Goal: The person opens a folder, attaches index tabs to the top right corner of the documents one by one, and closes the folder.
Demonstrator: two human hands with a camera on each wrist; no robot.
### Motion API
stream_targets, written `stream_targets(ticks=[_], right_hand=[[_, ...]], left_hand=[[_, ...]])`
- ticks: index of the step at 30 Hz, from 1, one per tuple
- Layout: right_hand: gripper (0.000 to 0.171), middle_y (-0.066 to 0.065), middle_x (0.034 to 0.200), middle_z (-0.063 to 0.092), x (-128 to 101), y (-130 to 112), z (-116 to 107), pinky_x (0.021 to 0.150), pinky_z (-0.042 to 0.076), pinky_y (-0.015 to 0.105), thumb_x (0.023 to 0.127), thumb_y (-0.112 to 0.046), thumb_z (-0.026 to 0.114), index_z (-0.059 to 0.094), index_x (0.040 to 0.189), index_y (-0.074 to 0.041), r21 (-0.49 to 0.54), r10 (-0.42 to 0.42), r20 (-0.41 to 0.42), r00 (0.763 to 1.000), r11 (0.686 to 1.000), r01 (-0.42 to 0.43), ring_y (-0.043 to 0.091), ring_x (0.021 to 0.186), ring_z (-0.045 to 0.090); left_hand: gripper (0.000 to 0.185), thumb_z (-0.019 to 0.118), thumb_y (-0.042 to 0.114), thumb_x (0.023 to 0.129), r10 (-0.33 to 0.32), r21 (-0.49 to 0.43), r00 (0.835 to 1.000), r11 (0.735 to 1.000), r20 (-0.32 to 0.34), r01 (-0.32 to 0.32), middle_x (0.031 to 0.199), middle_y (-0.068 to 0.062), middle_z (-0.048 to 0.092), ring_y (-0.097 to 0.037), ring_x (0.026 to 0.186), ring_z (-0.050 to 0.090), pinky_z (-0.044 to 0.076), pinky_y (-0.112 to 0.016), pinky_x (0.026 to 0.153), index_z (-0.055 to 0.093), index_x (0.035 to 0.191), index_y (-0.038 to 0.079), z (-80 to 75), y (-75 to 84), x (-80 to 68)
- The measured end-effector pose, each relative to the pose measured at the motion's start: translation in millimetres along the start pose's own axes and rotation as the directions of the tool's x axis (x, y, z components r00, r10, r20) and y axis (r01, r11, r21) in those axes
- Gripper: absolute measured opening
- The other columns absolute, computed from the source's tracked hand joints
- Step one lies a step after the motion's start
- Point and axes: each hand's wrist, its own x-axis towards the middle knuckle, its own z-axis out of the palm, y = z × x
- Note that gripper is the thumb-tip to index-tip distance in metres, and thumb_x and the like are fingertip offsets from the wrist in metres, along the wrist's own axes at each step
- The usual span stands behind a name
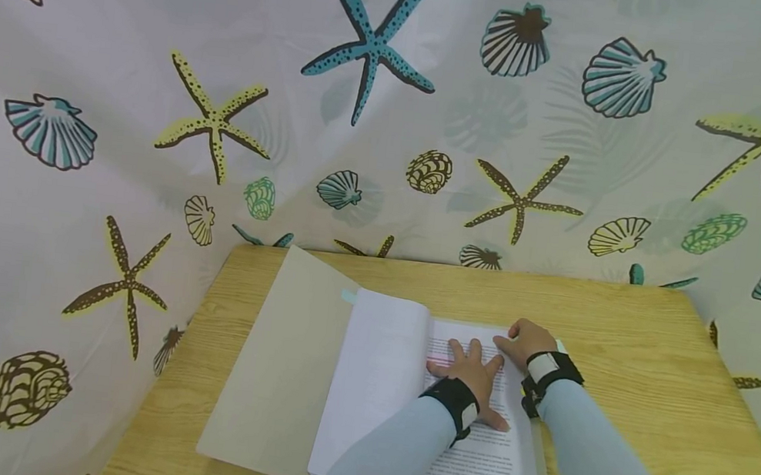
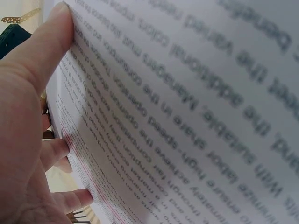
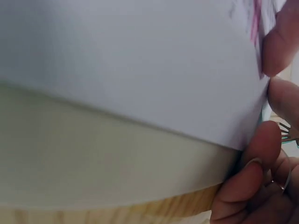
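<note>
Head view shows an open booklet (image 1: 470, 448) lying on a wooden table (image 1: 651, 374), its beige cover (image 1: 276, 366) folded out to the left and a blank page (image 1: 373, 376) turned over beside the printed page. The left hand (image 1: 470, 375) lies flat on the printed page with fingers spread, pressing it down near lines marked in pink. The right hand (image 1: 528, 343) rests at the upper right corner of that page; the right wrist view shows its fingertips (image 3: 261, 149) pinching the page's corner edge. A seashell-patterned curtain (image 1: 228, 98) hangs behind the table
</note>
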Motion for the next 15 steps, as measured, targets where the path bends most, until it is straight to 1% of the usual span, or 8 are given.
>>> stream_targets(ticks=[5, 11, 15], right_hand=[[0.026, 0.011, 0.080, 0.060, 3, 4, 4, 0.057, 0.041, 0.032, 0.093, -0.027, 0.056, 0.057, 0.096, -0.001, -0.010, -0.032, -0.024, 0.999, 0.999, 0.032, 0.025, 0.069, 0.053], [0.040, 0.011, 0.081, 0.060, -2, 1, 3, 0.058, 0.040, 0.032, 0.089, -0.039, 0.064, 0.057, 0.100, -0.001, -0.010, -0.015, 0.001, 1.000, 1.000, 0.015, 0.025, 0.070, 0.053], [0.032, 0.016, 0.088, 0.062, -8, -3, -2, 0.061, 0.042, 0.035, 0.092, -0.029, 0.059, 0.057, 0.103, 0.001, -0.019, -0.036, 0.011, 0.999, 0.999, 0.037, 0.027, 0.073, 0.054]], left_hand=[[0.122, 0.069, 0.086, 0.041, 0.002, -0.011, 1.000, 1.000, -0.005, -0.002, 0.151, -0.003, 0.027, -0.042, 0.136, 0.027, 0.042, -0.073, 0.075, 0.024, 0.148, 0.050, 2.4, -0.3, 1.0], [0.122, 0.070, 0.086, 0.041, 0.005, -0.021, 1.000, 1.000, -0.005, -0.005, 0.151, -0.002, 0.027, -0.042, 0.136, 0.027, 0.041, -0.074, 0.074, 0.024, 0.147, 0.050, 3.1, -0.6, 0.4], [0.120, 0.071, 0.085, 0.041, 0.005, -0.035, 1.000, 0.999, -0.009, -0.005, 0.151, -0.002, 0.027, -0.042, 0.136, 0.027, 0.041, -0.074, 0.074, 0.025, 0.147, 0.050, 3.7, -0.6, -0.5]])
